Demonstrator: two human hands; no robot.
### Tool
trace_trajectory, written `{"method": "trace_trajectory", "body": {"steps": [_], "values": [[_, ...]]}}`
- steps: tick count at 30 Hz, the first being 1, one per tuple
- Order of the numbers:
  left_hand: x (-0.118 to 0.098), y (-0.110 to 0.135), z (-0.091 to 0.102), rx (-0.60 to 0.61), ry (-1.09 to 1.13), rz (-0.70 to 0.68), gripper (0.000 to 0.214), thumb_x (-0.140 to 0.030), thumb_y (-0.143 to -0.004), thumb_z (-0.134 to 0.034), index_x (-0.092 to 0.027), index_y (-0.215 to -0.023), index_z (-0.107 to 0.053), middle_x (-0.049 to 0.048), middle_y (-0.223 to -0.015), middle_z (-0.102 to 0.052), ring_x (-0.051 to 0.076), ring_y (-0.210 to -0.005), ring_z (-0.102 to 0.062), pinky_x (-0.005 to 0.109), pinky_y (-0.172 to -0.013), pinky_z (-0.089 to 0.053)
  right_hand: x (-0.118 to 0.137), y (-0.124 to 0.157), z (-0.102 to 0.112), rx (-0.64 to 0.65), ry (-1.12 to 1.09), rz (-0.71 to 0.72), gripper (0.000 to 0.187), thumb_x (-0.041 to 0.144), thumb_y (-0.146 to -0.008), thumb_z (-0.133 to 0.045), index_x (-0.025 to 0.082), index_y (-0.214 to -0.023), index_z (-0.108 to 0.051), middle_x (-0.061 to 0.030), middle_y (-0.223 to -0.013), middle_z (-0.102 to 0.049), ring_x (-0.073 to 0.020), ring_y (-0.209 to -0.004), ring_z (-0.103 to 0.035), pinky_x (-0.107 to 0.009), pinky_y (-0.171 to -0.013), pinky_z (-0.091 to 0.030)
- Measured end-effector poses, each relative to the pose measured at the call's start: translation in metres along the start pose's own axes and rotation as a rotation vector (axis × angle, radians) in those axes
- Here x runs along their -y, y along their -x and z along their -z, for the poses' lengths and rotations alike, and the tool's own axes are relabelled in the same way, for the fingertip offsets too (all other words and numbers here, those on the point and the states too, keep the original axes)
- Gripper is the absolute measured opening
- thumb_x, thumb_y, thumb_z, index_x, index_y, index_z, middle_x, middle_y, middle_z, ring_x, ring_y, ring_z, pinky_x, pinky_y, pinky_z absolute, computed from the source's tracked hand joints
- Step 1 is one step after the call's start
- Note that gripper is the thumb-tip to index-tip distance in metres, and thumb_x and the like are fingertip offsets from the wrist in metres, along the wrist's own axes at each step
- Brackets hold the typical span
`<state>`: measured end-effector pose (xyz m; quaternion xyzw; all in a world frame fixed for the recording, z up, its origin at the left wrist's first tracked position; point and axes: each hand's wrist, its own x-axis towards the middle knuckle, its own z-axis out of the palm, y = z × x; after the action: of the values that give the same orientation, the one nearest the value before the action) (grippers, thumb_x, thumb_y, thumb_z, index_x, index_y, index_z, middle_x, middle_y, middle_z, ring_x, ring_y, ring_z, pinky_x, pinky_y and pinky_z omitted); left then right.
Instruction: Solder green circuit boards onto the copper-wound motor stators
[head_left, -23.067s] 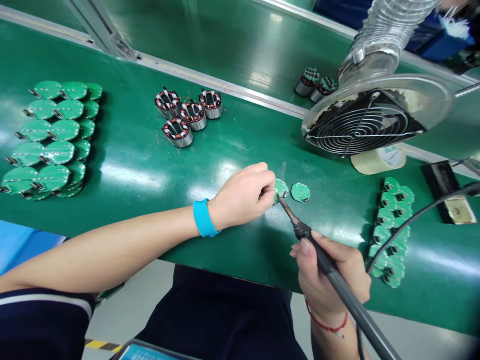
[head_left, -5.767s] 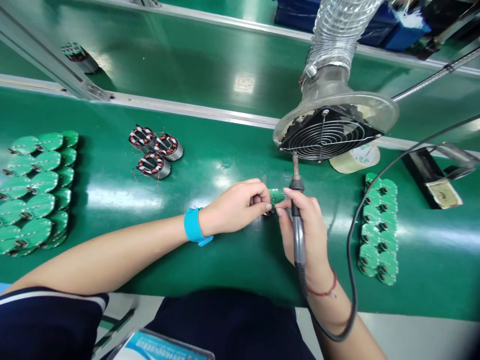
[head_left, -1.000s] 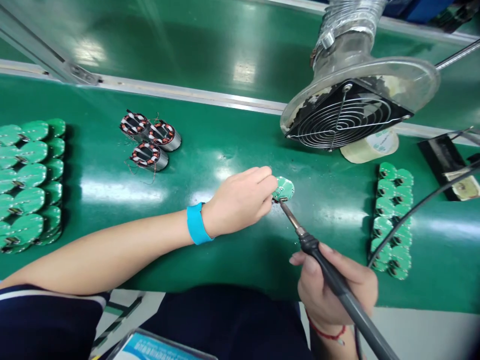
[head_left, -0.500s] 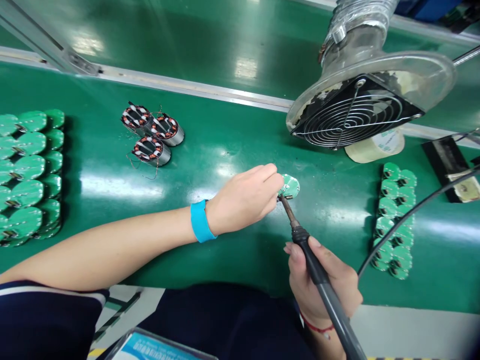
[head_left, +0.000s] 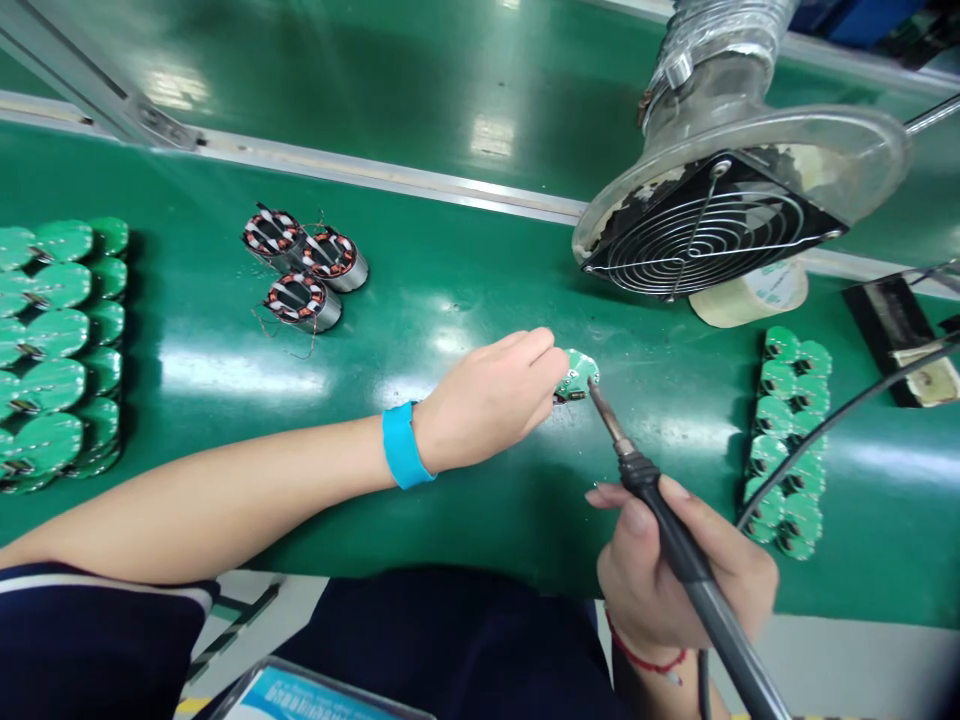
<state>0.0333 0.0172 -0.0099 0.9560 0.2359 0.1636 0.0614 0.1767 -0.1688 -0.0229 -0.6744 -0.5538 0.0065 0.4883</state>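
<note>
My left hand, with a blue band at the wrist, is closed at the left edge of a round green circuit board. Its fingers hide that part of the board, and anything beneath it is hidden too. In my right hand is a soldering iron, gripped like a pen. The iron's tip is at the board's right edge; whether it touches I cannot tell.
Three wound motor stators stand back left. Stacked round green boards fill the far left; more boards lie right, near the iron's cable. A fume extractor fan overhangs the bench, beside a tape roll.
My right hand and the soldering iron have moved right, the tip going from the board's lower left by my left fingers to its right edge. My left hand has hardly moved.
</note>
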Motion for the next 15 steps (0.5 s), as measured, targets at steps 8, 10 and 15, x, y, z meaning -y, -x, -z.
{"method": "trace_trajectory", "body": {"steps": [8,10,15], "values": [[0.002,0.002,0.0,-0.015,-0.028,-0.03,0.02,-0.012,-0.106,-0.045,-0.02,-0.095,-0.059,0.0046,-0.09,-0.06,0.022,-0.083,-0.056,0.034,-0.071,-0.044,0.0,-0.055,-0.01,0.108,-0.06,-0.163,0.041,0.025,-0.108,-0.06,0.03,-0.149,-0.061,-0.0038,-0.105,-0.083,-0.0238,-0.091,-0.084,-0.043,-0.084,-0.071],[0.005,0.002,0.001,-0.011,0.017,-0.011,0.02,-0.014,-0.108,-0.046,-0.02,-0.093,-0.058,0.0049,-0.091,-0.06,0.021,-0.082,-0.057,0.034,-0.072,-0.045,-0.008,-0.068,-0.014,0.214,-0.028,-0.194,0.034,0.031,-0.107,-0.061,0.031,-0.141,-0.064,-0.0058,-0.116,-0.082,-0.0254,-0.104,-0.082,-0.046,-0.094,-0.068],[0.014,0.003,-0.001,-0.042,0.351,0.106,0.016,-0.018,-0.108,-0.05,-0.02,-0.092,-0.056,0.0046,-0.094,-0.061,0.019,-0.085,-0.059,0.032,-0.077,-0.05,-0.024,-0.081,-0.032,0.37,-0.095,-0.224,0.051,0.031,-0.098,-0.071,0.032,-0.147,-0.056,-0.0067,-0.126,-0.075,-0.0228,-0.1,-0.076,-0.044,-0.092,-0.066]]}}
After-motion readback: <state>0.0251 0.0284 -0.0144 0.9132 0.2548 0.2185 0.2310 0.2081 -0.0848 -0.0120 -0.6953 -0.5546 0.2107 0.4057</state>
